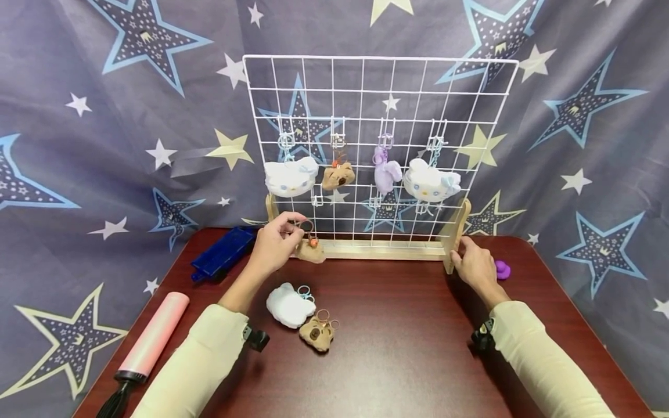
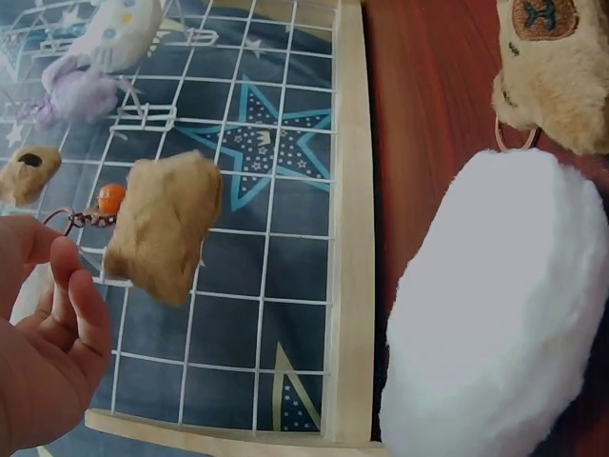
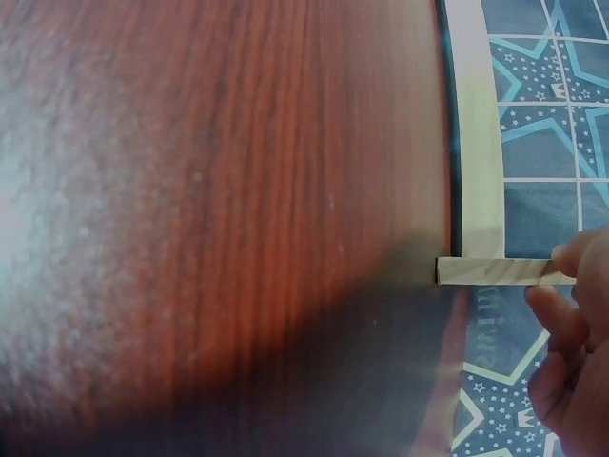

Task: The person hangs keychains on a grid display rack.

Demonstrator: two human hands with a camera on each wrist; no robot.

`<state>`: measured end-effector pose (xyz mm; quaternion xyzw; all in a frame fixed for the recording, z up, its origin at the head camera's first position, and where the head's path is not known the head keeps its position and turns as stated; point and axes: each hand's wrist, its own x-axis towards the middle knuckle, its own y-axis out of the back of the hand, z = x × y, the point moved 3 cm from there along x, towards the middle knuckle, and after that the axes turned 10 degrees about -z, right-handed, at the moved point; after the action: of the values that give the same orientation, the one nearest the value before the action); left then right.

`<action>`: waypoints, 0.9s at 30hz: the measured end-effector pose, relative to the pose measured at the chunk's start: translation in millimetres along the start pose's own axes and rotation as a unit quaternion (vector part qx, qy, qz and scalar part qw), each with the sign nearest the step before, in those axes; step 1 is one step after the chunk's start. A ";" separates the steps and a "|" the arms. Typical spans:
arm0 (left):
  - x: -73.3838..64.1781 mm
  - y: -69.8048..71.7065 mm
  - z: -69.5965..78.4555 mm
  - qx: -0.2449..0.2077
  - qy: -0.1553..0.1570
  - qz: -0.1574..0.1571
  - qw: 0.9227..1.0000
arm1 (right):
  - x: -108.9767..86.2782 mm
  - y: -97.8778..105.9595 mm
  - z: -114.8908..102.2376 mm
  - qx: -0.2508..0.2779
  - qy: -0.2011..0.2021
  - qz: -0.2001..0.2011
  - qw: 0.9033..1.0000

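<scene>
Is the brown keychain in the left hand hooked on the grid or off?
Off: the left hand holds the brown keychain, below and apart from the nearest white hook.

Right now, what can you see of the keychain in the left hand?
A brown, furry-looking plush keychain with an orange bead, coppery chain and ring. The left hand pinches the ring; the plush hangs below, in front of the white wire grid. No face shows on its visible side.
</scene>
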<state>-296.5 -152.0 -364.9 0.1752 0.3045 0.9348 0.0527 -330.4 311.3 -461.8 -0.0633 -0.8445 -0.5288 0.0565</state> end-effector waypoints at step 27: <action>45.5 -14.3 -4.0 -0.125 0.024 0.027 0.991 | 2.6 -1.6 13.2 0.065 -0.007 0.036 0.997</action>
<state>-340.6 -133.3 -362.9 0.1533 0.1813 0.9705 0.0414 -333.6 322.6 -468.5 -0.0934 -0.8745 -0.4702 0.0738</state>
